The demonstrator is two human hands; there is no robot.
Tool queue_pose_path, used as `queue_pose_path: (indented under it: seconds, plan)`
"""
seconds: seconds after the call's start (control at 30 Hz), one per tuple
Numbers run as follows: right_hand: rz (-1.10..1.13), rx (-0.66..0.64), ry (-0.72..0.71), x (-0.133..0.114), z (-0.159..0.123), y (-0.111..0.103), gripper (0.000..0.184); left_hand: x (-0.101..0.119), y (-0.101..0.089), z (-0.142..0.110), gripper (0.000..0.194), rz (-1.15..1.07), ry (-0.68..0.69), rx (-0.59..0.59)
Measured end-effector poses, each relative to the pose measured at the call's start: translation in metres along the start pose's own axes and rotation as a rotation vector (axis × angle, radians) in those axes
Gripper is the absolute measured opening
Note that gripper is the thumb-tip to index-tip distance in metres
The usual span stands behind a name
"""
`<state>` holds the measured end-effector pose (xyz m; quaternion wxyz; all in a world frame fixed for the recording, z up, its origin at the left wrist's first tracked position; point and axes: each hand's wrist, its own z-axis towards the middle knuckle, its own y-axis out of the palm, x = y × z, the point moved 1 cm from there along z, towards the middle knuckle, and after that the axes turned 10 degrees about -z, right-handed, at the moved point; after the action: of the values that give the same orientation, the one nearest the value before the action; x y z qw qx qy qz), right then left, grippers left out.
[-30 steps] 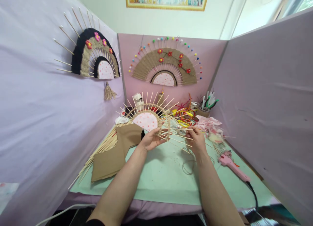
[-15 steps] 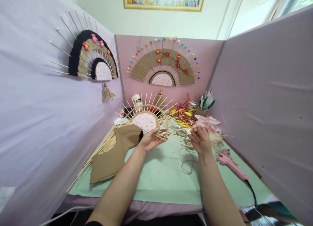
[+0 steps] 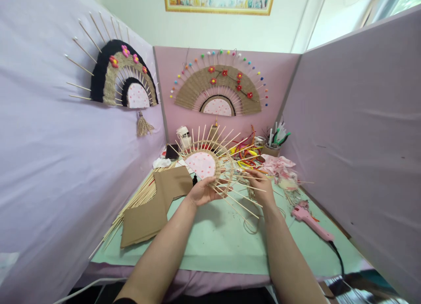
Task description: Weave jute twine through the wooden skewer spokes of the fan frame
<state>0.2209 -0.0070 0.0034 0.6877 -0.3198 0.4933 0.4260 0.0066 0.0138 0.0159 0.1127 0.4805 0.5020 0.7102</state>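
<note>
My left hand (image 3: 204, 191) grips the lower edge of a half-made fan (image 3: 205, 161): a pink dotted half-disc with thin wooden skewers fanning out and jute twine woven in an arc. The fan is held upright above the green mat (image 3: 217, 238). My right hand (image 3: 261, 185) is closed among the skewers on the fan's right side, pinching the jute twine (image 3: 250, 223), whose loose end trails down onto the mat.
Brown card pieces (image 3: 154, 205) and a bundle of skewers (image 3: 131, 207) lie at left. A pink glue gun (image 3: 311, 223) lies at right with its cord. Coloured wires, cloth and a tool cup crowd the back. Finished fans hang on the partition walls.
The fan has turned clockwise in my left hand, its right skewers now pointing down. My right hand moved back in toward the skewers with the twine.
</note>
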Motion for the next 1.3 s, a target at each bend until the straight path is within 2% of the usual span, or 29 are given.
queue_pose_path:
  seconds: [0.1, 0.23, 0.37, 0.53, 0.73, 0.9, 1.1, 1.2, 1.3]
  plan:
    - [-0.219, 0.013, -0.094, 0.001, -0.002, 0.006, 0.027, -0.004, 0.001, 0.000, 0.042, -0.004, -0.048, -0.063]
    - [-0.381, 0.055, -0.198, 0.002, -0.005, 0.007, 0.028, -0.011, 0.004, 0.001, 0.041, 0.007, -0.114, -0.148]
    - [-0.360, 0.195, -0.219, 0.001, -0.007, 0.005, 0.028, -0.017, 0.003, 0.003, 0.038, 0.032, -0.143, -0.157]
    - [-0.324, 0.191, -0.190, -0.001, -0.008, 0.007, 0.028, -0.015, 0.003, 0.002, 0.040, -0.012, -0.092, -0.182]
    - [-0.292, 0.224, -0.210, -0.003, -0.009, 0.006, 0.028, -0.011, 0.008, 0.002, 0.043, -0.087, -0.035, -0.193]
    - [-0.324, 0.200, -0.255, -0.008, -0.010, 0.006, 0.028, -0.009, 0.006, 0.003, 0.044, -0.113, 0.016, -0.171]
    - [-0.259, 0.191, -0.217, -0.010, -0.009, 0.005, 0.027, -0.006, 0.007, 0.002, 0.048, -0.143, 0.030, -0.149]
    - [-0.105, 0.199, -0.107, -0.006, -0.005, 0.004, 0.027, -0.003, 0.006, 0.001, 0.052, -0.159, 0.072, -0.111]
    - [0.137, 0.116, 0.044, -0.004, -0.002, 0.003, 0.028, 0.001, 0.002, 0.001, 0.054, -0.166, 0.106, -0.083]
